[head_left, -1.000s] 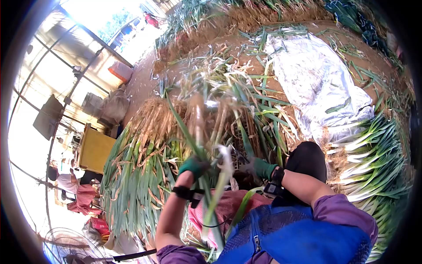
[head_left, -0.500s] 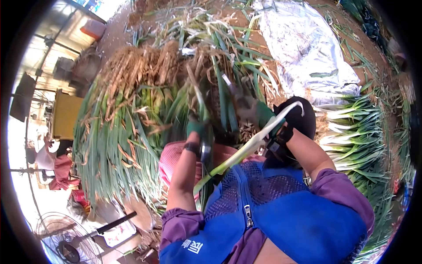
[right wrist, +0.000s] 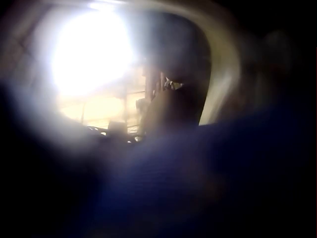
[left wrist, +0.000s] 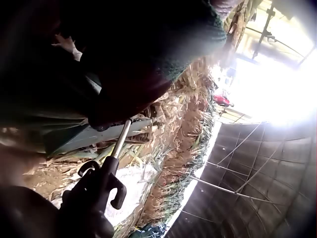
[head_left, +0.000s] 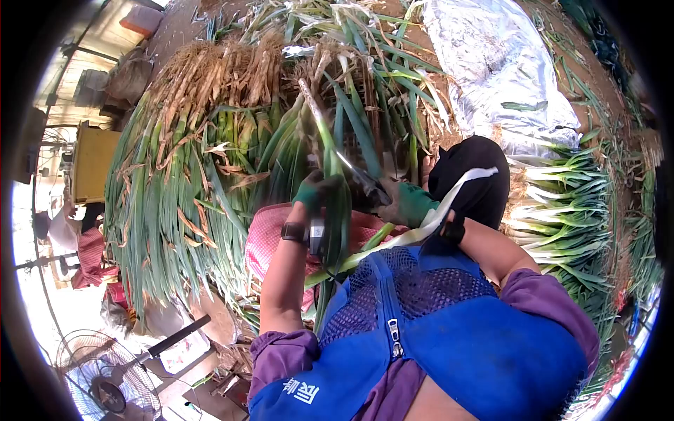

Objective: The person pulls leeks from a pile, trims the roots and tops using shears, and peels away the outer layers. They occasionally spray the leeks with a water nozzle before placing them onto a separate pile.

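Observation:
My left hand (head_left: 316,191), in a green glove, grips a green onion (head_left: 324,130). Its root end points up and away, its leaves trail down over the lap. In my gloved right hand (head_left: 407,202) is a black air blow gun (head_left: 366,185), its thin metal nozzle close beside that stalk. The left wrist view shows the blow gun (left wrist: 91,198) larger, with the left hand (left wrist: 148,54) dark above it. Another green onion with a bare white stem (head_left: 449,196) lies across the right wrist and the front of the vest. The right wrist view is dark and blurred.
A thick row of untrimmed green onions (head_left: 175,168) lies ahead and left. Clean white-stemmed ones (head_left: 554,210) are piled at right, near a white plastic sheet (head_left: 498,63). Leaf scraps litter the ground ahead. A fan (head_left: 105,379) stands at lower left; a pink cloth (head_left: 270,235) covers the lap.
The white-stemmed onion has swung from between the hands to lie across the right wrist. The left hand now has an onion upright, and the blow gun's nozzle has come close to it. The view has tilted down.

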`<action>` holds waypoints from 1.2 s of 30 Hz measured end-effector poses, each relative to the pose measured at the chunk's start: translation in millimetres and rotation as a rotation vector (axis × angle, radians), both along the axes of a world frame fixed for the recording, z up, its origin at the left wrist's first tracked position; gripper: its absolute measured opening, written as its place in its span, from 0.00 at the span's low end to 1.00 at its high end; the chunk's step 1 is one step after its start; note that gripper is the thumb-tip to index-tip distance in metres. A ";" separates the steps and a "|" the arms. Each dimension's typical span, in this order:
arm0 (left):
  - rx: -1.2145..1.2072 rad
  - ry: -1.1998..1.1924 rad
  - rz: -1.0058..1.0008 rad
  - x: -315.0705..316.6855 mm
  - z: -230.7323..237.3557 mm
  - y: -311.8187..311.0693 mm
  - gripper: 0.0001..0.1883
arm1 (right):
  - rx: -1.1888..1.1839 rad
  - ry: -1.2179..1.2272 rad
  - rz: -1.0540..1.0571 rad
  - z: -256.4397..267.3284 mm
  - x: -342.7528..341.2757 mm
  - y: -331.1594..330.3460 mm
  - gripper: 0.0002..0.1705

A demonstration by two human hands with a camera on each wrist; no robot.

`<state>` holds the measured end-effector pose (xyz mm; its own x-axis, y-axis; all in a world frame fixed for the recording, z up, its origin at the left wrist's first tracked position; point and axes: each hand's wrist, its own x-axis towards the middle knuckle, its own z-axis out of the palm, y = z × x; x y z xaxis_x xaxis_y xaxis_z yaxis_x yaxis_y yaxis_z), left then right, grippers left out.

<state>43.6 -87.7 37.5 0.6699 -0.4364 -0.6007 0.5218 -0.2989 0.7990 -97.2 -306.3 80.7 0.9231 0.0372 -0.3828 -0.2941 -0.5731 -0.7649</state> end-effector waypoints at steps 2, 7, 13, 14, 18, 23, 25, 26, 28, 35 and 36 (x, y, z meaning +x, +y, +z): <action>-0.001 0.020 0.019 -0.5 -3.6 2.3 0.19 | -0.057 -0.073 -0.021 -5.0 7.3 6.0 0.30; -0.072 0.120 0.080 1.1 -13.3 14.0 0.17 | 0.000 0.049 0.016 -17.8 42.6 5.5 0.30; -0.209 0.113 0.077 3.0 -41.6 28.7 0.14 | 0.091 0.046 0.128 8.2 1.1 -1.3 0.37; -0.274 -0.014 0.015 1.8 -50.4 29.9 0.14 | 0.072 -0.022 0.127 8.4 -1.0 -1.0 0.34; -0.108 0.208 0.090 8.6 -47.9 32.1 0.15 | -0.017 0.036 0.084 2.0 27.1 1.6 0.28; -0.130 0.234 0.079 3.2 -47.0 33.3 0.15 | -0.053 0.140 -0.032 -19.2 118.9 18.4 0.25; -0.091 0.225 0.095 -2.3 -28.3 28.3 0.15 | -0.279 -0.110 0.124 -47.5 147.1 14.1 0.23; -0.073 0.250 0.115 -3.4 -27.0 29.7 0.16 | -0.441 -0.363 0.335 -48.9 155.3 6.0 0.23; -0.039 0.238 0.058 -2.6 -19.9 35.7 0.16 | -0.676 -0.267 0.599 -40.6 176.8 10.0 0.22; -0.093 0.286 -0.011 -19.8 21.3 37.6 0.15 | -0.206 -0.037 0.002 -25.9 139.7 17.1 0.30; -0.099 0.210 -0.082 -22.4 15.1 38.7 0.15 | -0.162 -0.021 -0.047 -24.0 136.7 13.6 0.31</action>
<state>21.2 -49.0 52.6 0.4945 -0.5478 -0.6749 0.6567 -0.2733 0.7029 39.4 -292.7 56.7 0.9301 -0.0665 -0.3612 -0.3085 -0.6752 -0.6700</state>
